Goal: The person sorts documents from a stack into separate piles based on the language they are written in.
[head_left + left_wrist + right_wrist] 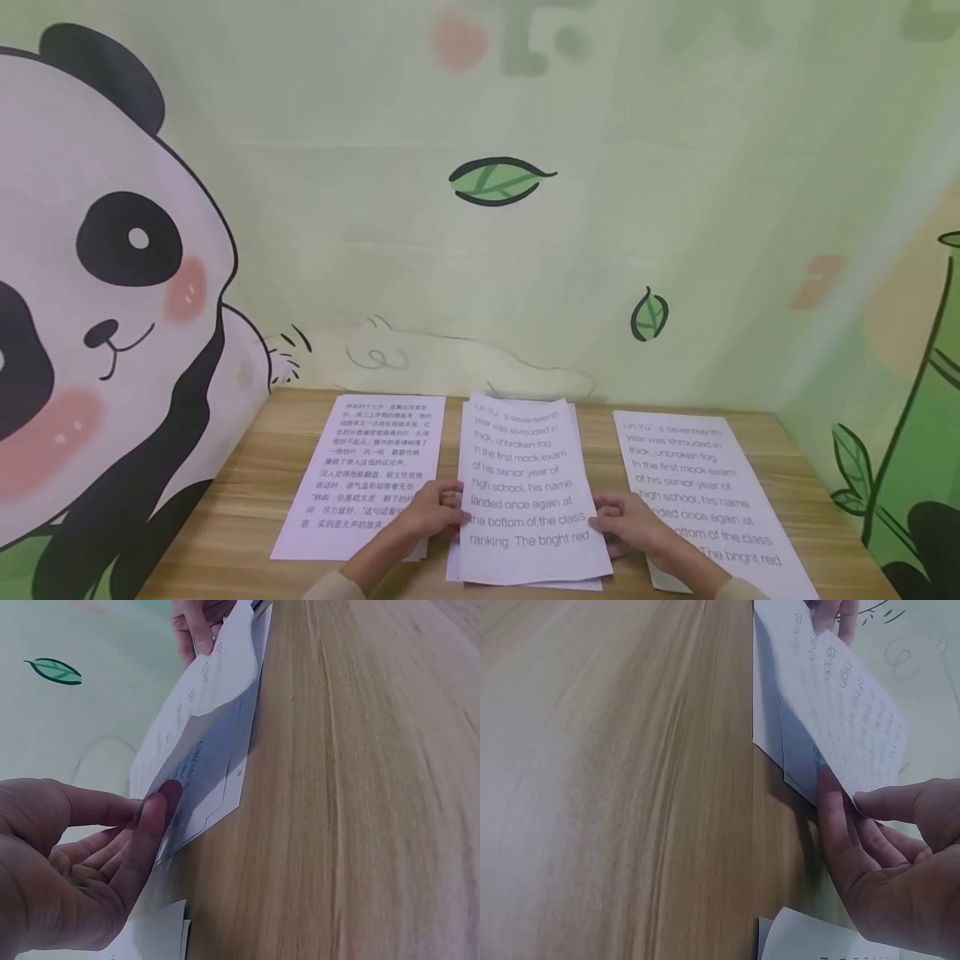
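Note:
A printed sheet of paper with large English text is held by its two side edges above the middle pile. My left hand pinches its left edge between thumb and fingers; my right hand pinches the right edge. In the left wrist view, the sheet bows upward, its near edge raised off the paper below. Under it lie more sheets, slightly fanned, seen in the right wrist view with fingers beneath the lifted sheet.
On the wooden table, a pile with Chinese text lies left of the middle one. Another pile with English text is at the right, partly behind my right forearm. A panda-printed backdrop rises behind the table.

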A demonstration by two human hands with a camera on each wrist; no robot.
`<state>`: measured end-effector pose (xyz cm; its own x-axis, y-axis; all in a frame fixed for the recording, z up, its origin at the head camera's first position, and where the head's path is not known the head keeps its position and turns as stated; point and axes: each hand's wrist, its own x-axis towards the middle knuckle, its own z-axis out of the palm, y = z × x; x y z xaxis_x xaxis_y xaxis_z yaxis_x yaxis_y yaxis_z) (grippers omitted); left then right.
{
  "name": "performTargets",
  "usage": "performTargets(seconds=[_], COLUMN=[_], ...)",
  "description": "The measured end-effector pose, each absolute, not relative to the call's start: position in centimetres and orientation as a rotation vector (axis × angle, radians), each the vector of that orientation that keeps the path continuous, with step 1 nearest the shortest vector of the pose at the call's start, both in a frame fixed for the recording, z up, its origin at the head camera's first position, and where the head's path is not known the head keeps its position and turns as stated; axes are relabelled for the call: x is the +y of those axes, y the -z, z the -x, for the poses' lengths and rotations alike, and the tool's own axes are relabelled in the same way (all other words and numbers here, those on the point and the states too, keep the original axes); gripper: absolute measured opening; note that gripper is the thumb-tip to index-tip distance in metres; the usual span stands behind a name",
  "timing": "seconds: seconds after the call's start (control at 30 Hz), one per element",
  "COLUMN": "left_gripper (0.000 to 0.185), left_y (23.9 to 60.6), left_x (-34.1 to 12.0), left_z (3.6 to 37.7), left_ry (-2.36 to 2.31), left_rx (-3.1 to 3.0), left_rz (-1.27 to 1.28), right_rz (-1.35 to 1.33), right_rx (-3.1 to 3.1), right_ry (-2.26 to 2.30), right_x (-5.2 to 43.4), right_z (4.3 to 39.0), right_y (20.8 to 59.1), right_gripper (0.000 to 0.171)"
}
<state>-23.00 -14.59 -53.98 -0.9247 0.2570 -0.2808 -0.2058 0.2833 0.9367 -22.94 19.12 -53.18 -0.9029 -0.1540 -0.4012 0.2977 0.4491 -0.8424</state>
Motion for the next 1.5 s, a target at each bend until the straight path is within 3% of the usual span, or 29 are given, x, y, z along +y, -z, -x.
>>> performTargets(seconds=[0.7, 1.5], left_gripper=[0.053, 0.042], left_y=[53.3, 53.2], left_x=[-13.1, -6.6], left_z=[23.3, 23.8], left_ry=[-1.79, -1.812], left_rx=[2.07, 2.026], left_rz=[-0.076, -0.073], right_rz=[-0.232, -0.29], right_rx=[2.328, 2.363], right_ry=[1.461, 1.497], right_x=[21.8, 28.4], right_z=[23.0, 21.4], right_y=[51.9, 51.2], right_gripper=[0.057, 0.06])
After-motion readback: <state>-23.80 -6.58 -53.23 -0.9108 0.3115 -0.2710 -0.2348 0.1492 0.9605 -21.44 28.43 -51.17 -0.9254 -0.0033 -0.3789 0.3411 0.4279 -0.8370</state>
